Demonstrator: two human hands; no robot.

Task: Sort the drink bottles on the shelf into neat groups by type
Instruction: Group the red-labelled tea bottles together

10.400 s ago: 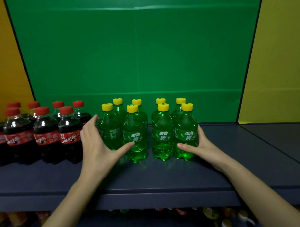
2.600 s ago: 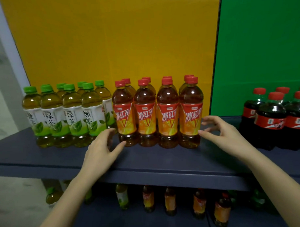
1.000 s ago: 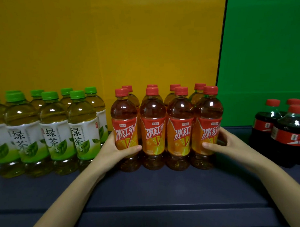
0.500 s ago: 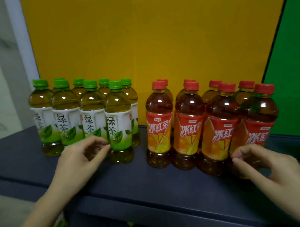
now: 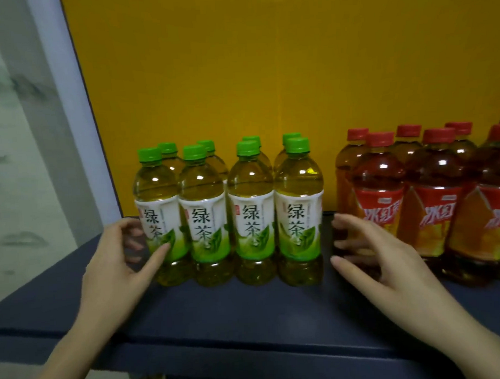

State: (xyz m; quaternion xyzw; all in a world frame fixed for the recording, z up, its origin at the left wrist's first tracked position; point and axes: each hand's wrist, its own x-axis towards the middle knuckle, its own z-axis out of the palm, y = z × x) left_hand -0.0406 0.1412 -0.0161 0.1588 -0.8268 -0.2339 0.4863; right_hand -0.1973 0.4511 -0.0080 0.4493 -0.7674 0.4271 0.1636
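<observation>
Dark blue shelf board [image 5: 247, 311]. Eight green-capped clear plastic tea bottles [image 5: 252, 217] stand mid-shelf in two rows. Left hand [image 5: 115, 265] curls round the leftmost front bottle, thumb on label. Right hand [image 5: 381, 258] loose-fingered, just beside the rightmost, not touching.

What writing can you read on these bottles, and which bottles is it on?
"绿茶": white labels of the four front green-capped bottles.
"冰红茶": red labels of the red-capped bottles, last character blurred.
Small print on both labels: too blurred to read.
</observation>
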